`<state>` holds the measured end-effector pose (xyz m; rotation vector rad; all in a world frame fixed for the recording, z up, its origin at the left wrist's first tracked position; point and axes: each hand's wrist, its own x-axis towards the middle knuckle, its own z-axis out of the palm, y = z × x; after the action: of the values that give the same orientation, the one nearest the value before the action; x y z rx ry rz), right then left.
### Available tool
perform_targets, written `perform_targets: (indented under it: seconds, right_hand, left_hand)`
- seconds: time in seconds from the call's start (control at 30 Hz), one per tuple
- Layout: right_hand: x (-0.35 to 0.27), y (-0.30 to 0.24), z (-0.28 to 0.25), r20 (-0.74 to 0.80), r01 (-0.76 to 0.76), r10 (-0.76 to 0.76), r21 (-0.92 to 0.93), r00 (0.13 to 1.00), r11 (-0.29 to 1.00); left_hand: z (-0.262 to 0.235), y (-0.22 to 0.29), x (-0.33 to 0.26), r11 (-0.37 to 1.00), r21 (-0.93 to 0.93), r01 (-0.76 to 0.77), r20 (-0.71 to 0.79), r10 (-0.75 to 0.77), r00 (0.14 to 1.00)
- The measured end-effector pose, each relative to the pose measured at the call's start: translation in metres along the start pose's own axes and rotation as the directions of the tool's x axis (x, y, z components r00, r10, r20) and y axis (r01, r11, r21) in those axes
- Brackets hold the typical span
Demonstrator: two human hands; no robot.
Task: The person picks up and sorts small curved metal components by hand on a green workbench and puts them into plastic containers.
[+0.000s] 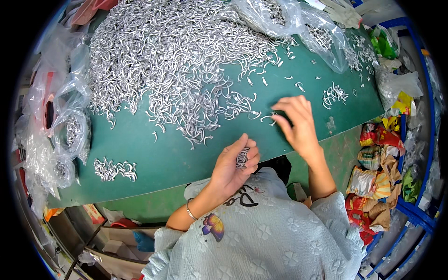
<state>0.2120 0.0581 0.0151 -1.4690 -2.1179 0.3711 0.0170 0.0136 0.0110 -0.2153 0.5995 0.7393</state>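
A big heap of small curved silver metal hooks [172,60] covers the far part of a green table [154,158]. My left hand [233,163] is curled shut around a bundle of these hooks [242,157] near the table's front edge. My right hand [296,123] rests on the table just to the right, fingers spread, its fingertips touching a loose hook [268,117] at the edge of the heap. A thin bracelet [190,210] sits on my left wrist.
Clear plastic bags with hooks lie at the left [70,130] and at the top right [308,28]. Two small hook piles sit at the front left [114,169] and at the right [334,94]. Colourful wrappers [375,177] and a blue metal rack [420,205] stand on the right.
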Motion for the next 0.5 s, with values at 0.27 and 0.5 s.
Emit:
perform_targets:
  seconds: [0.27,0.5]
  right_hand:
    - [0.006,0.017,-0.011,-0.215,-0.06,0.06,0.006,0.975,0.998]
    - [-0.015,0.075,-0.05,-0.417,-0.392,0.191,-0.474,0.889,0.789]
  left_hand:
    - [-0.001,0.0,0.001,0.999,-0.01,-0.034,0.002,0.034,0.999]
    - [0.005,-0.002,0.001,0.999,0.014,-0.042,0.008,0.042,0.999]
